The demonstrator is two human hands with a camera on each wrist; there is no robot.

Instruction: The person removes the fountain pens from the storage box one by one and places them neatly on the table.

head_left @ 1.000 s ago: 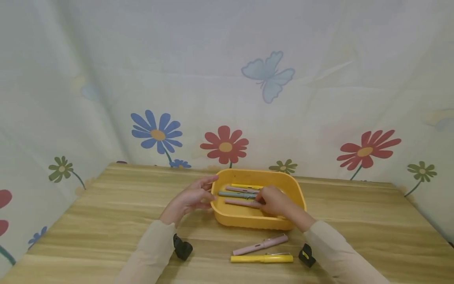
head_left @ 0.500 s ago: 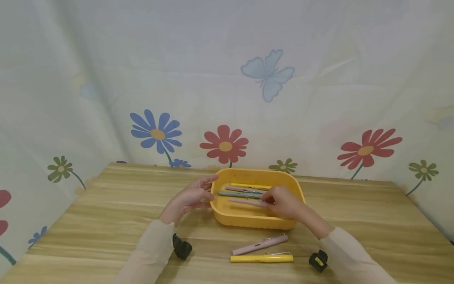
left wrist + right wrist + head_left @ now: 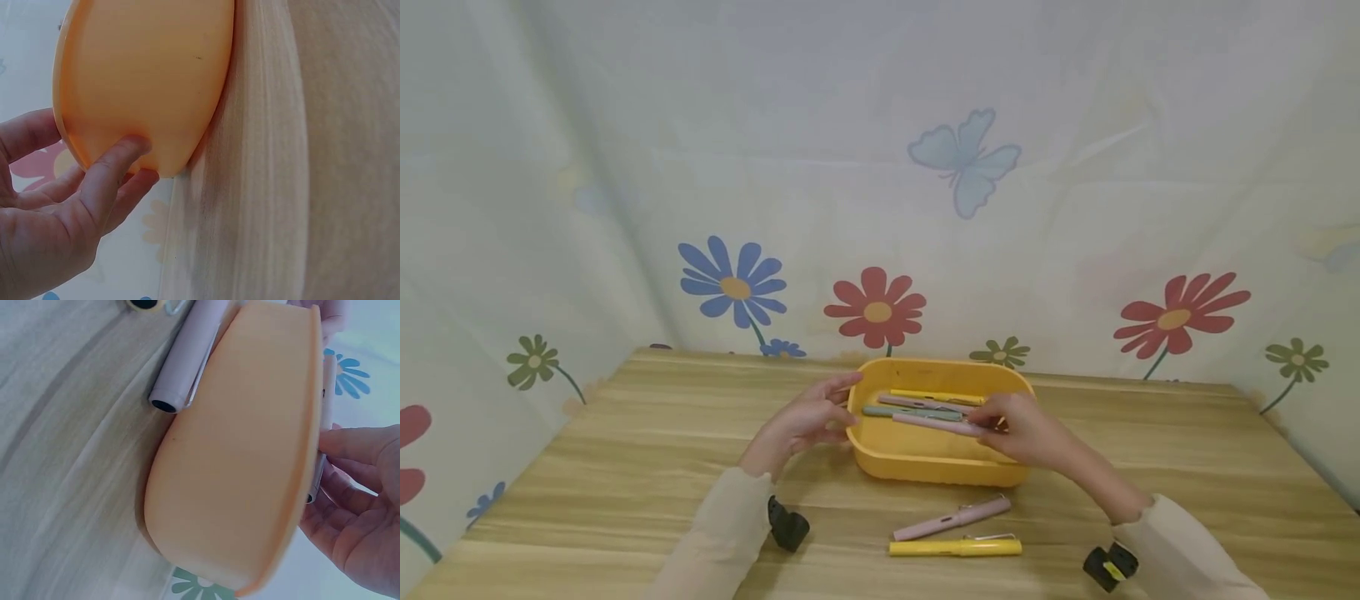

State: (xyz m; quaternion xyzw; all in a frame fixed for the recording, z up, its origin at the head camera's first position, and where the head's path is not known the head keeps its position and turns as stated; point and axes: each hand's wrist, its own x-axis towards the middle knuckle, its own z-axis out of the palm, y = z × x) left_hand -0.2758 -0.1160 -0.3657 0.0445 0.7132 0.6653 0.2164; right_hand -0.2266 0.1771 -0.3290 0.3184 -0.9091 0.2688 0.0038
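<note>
My right hand (image 3: 1022, 427) pinches the end of a light pink fountain pen (image 3: 928, 423) over the front part of a yellow plastic basket (image 3: 940, 471). In the right wrist view, its fingertips grip that pen just behind the rim. A teal pen (image 3: 891, 412), another pink pen (image 3: 898, 402) and a yellow pen (image 3: 928, 395) lie in the basket. At the basket's left end, my left hand (image 3: 805, 417) rests its fairly straight fingers against the rim and outer wall. The left wrist view shows two fingertips touching the wall (image 3: 156, 75) from outside.
On the wooden table (image 3: 700, 400), in front of the basket, lie a pink pen (image 3: 951, 518) and a yellow pen (image 3: 955, 547). Each sleeve has a black wrist device below it. Behind the table hangs a flowered cloth (image 3: 1037, 208).
My right hand has moved to the right and drawn the pinched pink pen along with it, slightly raised, now overlapping the teal pen. The left hand stays at the basket's left end.
</note>
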